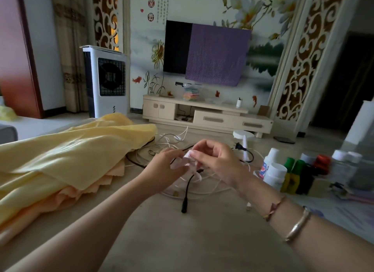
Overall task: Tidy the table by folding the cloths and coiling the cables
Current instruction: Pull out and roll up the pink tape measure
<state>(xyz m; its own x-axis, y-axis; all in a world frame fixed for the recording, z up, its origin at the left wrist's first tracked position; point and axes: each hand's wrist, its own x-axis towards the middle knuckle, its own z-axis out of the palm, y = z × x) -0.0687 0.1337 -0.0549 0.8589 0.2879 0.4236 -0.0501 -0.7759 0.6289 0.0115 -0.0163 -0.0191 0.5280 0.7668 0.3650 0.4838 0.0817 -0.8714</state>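
My two hands meet over the middle of the worktop (pixel 202 241). My left hand (pixel 170 166) and my right hand (pixel 214 160) both have curled fingers, and together they hold a small pale pink strip (pixel 187 160). It is blurred, so I cannot tell if it is a tie or a thin cable. The grip of each hand is narrow, a pinch on this strip, and the fingertips of both hands almost touch each other.

Just under the grip a black cable (pixel 187 188) hangs down, and its plug end lies on the worktop below my hands. I cannot tell if my fingers hold it also. White cables (pixel 204 191) lie in loose loops under and around the grip, and more of them spread behind it. A black plug (pixel 240 147) lies behind my right hand, a little to the right.

To the left of the grip lies the yellow cloth (pixel 66 160), crumpled, with an orange cloth (pixel 66 195) under it. Its edge is near the cables behind my left hand.

To the right of the grip stand bottles (pixel 275 174), white ones and green ones, close together. On my right wrist I wear two bracelets (pixel 297 225).
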